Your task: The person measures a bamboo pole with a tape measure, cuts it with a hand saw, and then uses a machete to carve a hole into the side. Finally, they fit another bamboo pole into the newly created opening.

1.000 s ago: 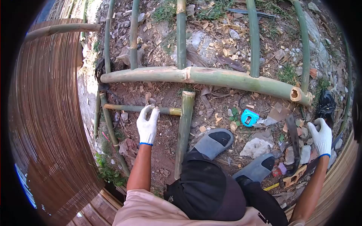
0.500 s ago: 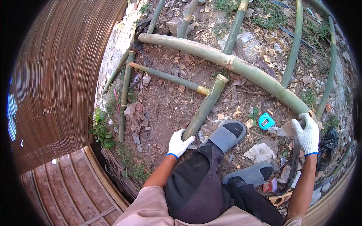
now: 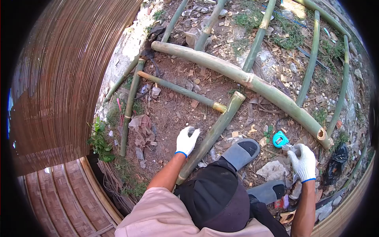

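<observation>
My left hand (image 3: 187,142), in a white glove with a blue cuff, is over the dirt just left of a short green bamboo pole (image 3: 213,136). Its thumb and fingers are apart, with nothing seen between them. My right hand (image 3: 303,161), gloved the same way, is below the cut end of a long thick bamboo pole (image 3: 221,66). Its fingers are curved but apart, beside a turquoise tape measure (image 3: 280,139). A thin bamboo piece (image 3: 177,89) meets the short pole near its upper end.
Several bamboo poles (image 3: 312,59) lie beyond the thick one. A pale rock (image 3: 272,170) sits by my sandals (image 3: 241,153). At the right is a black plastic bag (image 3: 335,164). A slatted screen (image 3: 71,79) and a woven panel (image 3: 59,197) stand at the left.
My left hand has come off the short pole and moved up beside it. My right hand has moved left and down, away from the thick pole's end. The view has shifted slightly.
</observation>
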